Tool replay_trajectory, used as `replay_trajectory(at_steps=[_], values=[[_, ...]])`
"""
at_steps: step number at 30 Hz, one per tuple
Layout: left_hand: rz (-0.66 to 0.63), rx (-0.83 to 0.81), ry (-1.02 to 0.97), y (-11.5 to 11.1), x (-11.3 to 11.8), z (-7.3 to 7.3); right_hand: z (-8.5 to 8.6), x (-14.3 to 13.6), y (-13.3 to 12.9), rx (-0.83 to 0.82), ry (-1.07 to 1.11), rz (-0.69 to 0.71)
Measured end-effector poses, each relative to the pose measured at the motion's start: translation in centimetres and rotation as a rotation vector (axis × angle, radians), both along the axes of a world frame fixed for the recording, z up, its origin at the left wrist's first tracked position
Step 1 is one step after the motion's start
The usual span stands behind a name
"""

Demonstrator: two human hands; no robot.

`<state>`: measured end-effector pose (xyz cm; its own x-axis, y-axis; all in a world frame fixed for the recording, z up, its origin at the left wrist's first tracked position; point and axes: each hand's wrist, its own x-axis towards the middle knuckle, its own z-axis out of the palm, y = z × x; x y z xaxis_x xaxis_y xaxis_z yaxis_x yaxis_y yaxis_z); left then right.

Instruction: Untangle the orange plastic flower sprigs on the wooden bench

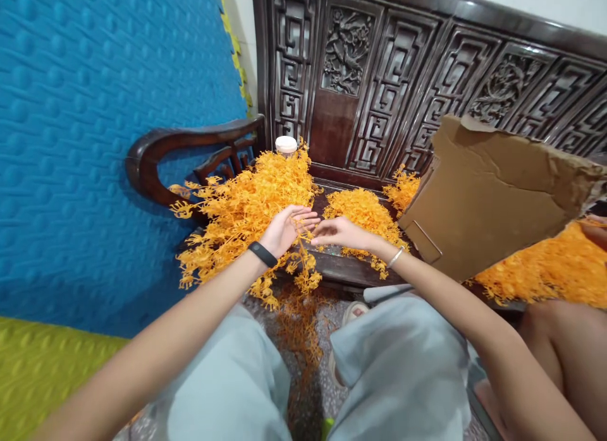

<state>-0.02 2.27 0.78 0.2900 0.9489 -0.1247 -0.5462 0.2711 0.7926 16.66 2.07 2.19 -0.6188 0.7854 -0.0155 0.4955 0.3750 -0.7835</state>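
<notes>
My left hand (283,231), with a black band at the wrist, is turned palm up with its fingers stretched out. An orange plastic flower sprig (307,273) hangs from it, its thin stem crossing by the fingers. Facing it, my right hand (339,231) has thumb and fingers drawn together close to that stem; whatever is between the tips is too small to make out. Behind and left of my left hand spreads a big heap of orange sprigs (246,207). A smaller orange pile (360,213) lies just behind my right hand.
The piles rest on a dark carved wooden bench (339,125). A white-lidded jar (286,145) stands behind the heap. A cardboard sheet (493,194) leans at right, beside more orange pieces (545,270) and another person's hand (595,231). Blue padded matting (95,144) covers the left side.
</notes>
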Motion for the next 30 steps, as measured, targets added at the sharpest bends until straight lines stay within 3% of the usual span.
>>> replay_trajectory(at_steps=[4,7,13,20,30], values=[[0.078,0.066,-0.028,0.0,0.8,0.1,-0.7,-0.3,1.0,0.031,0.112,-0.061],[0.119,0.114,0.059,0.3,1.3,0.0,-1.1,-0.2,1.8,0.032,0.162,-0.063],[0.147,0.114,0.185,1.3,2.0,-0.4,-1.0,-0.4,2.4,0.126,0.208,-0.254],[0.187,0.117,0.185,1.5,2.8,-0.2,-0.3,-0.8,2.2,-0.081,0.37,-0.419],[0.201,0.09,0.293,1.3,3.2,0.3,-0.7,0.1,3.6,0.095,0.324,-0.542]])
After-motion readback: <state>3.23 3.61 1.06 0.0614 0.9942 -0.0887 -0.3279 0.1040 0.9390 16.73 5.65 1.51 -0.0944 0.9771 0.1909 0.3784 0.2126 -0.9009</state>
